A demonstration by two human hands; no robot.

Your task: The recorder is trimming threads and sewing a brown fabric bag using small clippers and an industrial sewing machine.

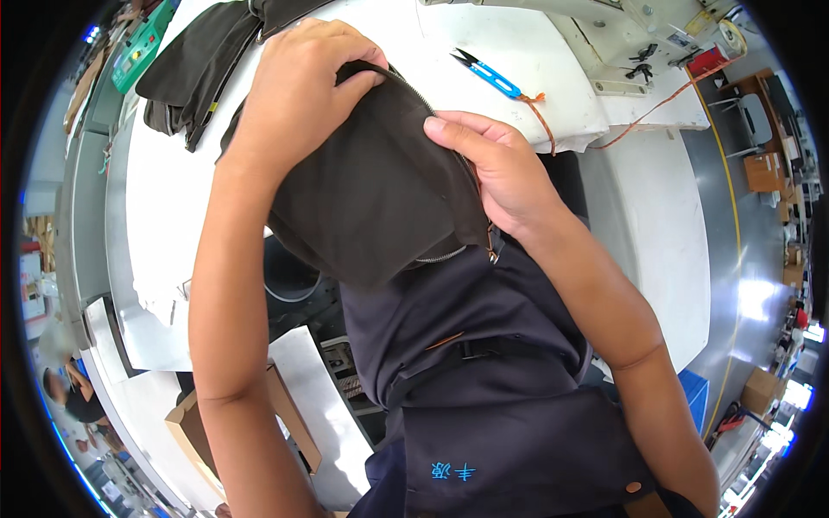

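A dark olive fabric bag (371, 190) with a metal zipper along its edges lies over my lap, against a dark apron (518, 432). My left hand (315, 73) grips the bag's upper edge by the zipper, fingers curled over it. My right hand (492, 164) holds the zippered right edge, thumb on the fabric and the other fingers partly hidden behind. Blue-handled thread snips (496, 78) with an orange cord lie on the white table (596, 129) beyond my right hand.
More dark bags (194, 60) lie at upper left, near a green machine (134, 52). A sewing machine (622, 43) stands at upper right. An open cardboard box (186, 423) is at lower left. Another person (73, 393) works at far left. An aisle with boxes (764, 173) runs along the right.
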